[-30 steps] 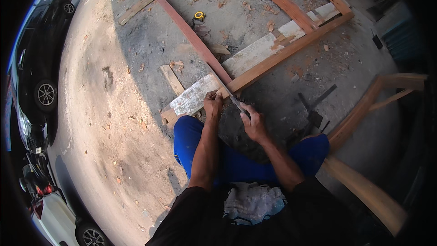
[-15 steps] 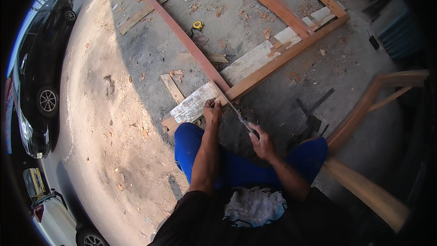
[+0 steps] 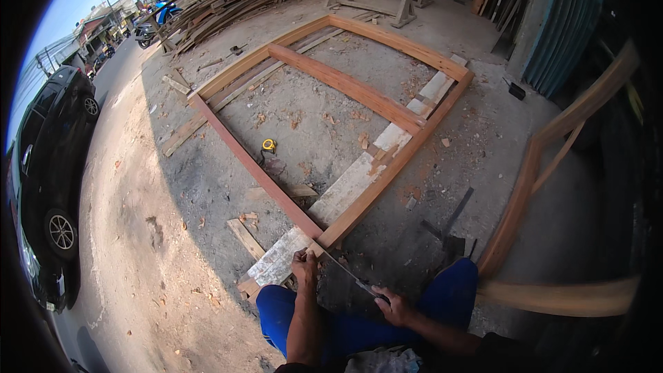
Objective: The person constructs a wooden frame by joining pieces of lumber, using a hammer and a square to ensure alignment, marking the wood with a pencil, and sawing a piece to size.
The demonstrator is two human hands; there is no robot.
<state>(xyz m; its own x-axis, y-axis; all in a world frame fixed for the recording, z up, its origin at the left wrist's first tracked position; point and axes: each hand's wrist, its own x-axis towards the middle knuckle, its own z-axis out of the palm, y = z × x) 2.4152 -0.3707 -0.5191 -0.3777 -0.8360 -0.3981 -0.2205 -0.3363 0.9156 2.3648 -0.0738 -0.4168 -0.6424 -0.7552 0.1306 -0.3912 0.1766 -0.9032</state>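
Observation:
In front of me a large wooden frame (image 3: pixel 396 174) lies on the ground, with a reddish rail (image 3: pixel 257 174) on its left. At its near corner, my left hand (image 3: pixel 304 266) has its fingers curled around the end of the beam, which sticks out past the corner. My right hand (image 3: pixel 395 309) grips the handle of what looks like a handsaw (image 3: pixel 342 266). Its thin blade runs up to that corner, beside my left fingers. Beneath the corner lies a white-stained board (image 3: pixel 282 257). Whether the blade is in a cut is too small to tell.
A yellow tape measure (image 3: pixel 268 145) sits on the ground inside the frame. Another curved wooden frame (image 3: pixel 512 211) stands close on my right. Wood scraps (image 3: pixel 245 238) lie at the left. Stacked timber (image 3: pixel 228 10) is at the back; a black car (image 3: pixel 52 186) stands left.
The view has tilted up, so the whole frame and the background now show. Both hands keep their grips at the near corner; the saw lies at nearly the same place against it.

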